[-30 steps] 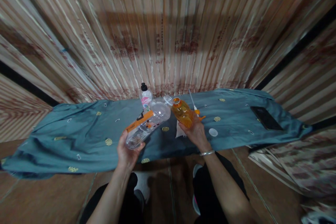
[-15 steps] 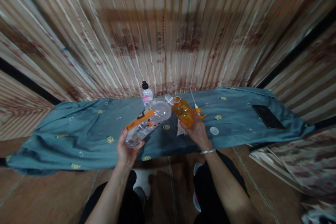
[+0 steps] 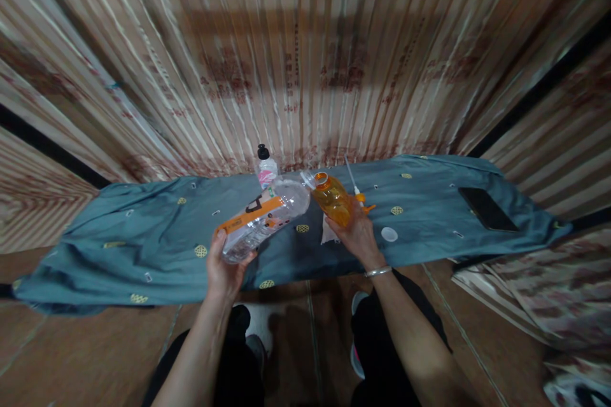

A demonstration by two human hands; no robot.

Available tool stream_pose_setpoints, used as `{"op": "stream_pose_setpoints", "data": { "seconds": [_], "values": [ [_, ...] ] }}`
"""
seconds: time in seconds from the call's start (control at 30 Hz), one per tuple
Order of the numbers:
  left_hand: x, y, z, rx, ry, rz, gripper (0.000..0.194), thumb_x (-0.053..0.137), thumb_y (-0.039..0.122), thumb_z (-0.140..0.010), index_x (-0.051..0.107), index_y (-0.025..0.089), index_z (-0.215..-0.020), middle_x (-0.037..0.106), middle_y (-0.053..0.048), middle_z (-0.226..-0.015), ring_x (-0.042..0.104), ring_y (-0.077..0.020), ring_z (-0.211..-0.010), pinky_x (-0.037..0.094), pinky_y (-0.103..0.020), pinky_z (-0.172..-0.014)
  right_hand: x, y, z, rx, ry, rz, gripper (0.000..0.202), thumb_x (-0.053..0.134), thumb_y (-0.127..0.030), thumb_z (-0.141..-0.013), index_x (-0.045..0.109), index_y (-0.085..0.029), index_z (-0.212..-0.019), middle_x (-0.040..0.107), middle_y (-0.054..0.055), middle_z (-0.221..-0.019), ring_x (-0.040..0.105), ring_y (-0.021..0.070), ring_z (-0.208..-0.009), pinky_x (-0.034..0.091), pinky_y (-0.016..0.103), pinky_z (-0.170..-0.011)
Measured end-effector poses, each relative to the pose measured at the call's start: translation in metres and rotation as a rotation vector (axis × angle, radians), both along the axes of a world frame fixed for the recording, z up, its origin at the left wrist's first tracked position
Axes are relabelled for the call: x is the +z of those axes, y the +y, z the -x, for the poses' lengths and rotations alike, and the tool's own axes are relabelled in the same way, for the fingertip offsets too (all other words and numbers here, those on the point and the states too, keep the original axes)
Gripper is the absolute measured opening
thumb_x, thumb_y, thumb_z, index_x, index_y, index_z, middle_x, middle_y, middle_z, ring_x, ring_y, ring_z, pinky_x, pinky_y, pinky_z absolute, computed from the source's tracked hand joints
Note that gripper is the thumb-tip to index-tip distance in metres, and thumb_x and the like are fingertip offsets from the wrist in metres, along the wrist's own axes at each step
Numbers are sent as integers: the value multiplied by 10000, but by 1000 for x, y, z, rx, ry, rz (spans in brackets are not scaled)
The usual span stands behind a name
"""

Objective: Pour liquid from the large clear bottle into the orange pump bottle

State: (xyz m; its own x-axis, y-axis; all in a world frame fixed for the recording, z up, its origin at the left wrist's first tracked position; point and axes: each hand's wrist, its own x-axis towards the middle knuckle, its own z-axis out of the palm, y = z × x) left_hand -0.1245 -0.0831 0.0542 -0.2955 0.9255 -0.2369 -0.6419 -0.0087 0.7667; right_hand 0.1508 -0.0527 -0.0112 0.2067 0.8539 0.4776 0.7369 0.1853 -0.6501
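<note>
My left hand [image 3: 228, 267] grips the base of a large clear plastic bottle [image 3: 267, 216] with an orange label, tilted so its neck points up and right. Wrapped around an amber bottle [image 3: 337, 200] is my right hand [image 3: 356, 229]; that bottle's uncapped mouth leans left. The clear bottle's neck meets the amber bottle's mouth or is right beside it; I cannot tell whether they touch. Behind my right hand lies an orange-and-white pump head [image 3: 359, 198] with a long thin tube. A round white lid [image 3: 389, 234] rests to the right of that hand.
A small clear bottle with a black cap [image 3: 266, 168] stands at the back. A dark phone [image 3: 487, 208] lies on the right of the teal cloth [image 3: 162, 235]. Under the amber bottle is a pale packet or tissue [image 3: 328, 232]. Striped curtains [image 3: 296, 76] hang behind.
My left hand and the base of the clear bottle have shifted slightly left and down, leaving it a little flatter. The right hand and amber bottle have hardly moved.
</note>
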Motion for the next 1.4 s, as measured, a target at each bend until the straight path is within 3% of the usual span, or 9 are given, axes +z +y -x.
{"op": "stream_pose_setpoints", "data": {
  "seconds": [0.33, 0.7, 1.4],
  "values": [
    [2, -1, 3, -20, 25, -3, 270, 792, 311, -684, 680, 187, -896, 743, -24, -784, 679, -182, -561, 530, -247, -378, 0, -1, 2, -15, -7, 2, 703, 715, -446, -803, 489, -118, -1382, 679, 214, -1254, 659, 373, -1163, 549, 552, -976],
    [11, -5, 7, 9, 71, -2, 477, 895, 281, -473, 693, 173, -892, 745, -11, -817, 690, -185, -642, 586, -271, -431, -9, 1, 0, -27, -101, -92, 699, 671, -549, -859, 499, -87, -1355, 698, 218, -1203, 686, 354, -1104, 573, 516, -932],
    [17, -6, 13, 66, 161, -66, 537, 933, 368, -427, 710, 211, -889, 747, 22, -797, 653, -135, -616, 512, -184, -422, -10, -1, 3, -13, -141, -117, 678, 644, -535, -888, 471, -92, -1371, 686, 232, -1211, 685, 353, -1103, 576, 510, -916]
  ]
}}
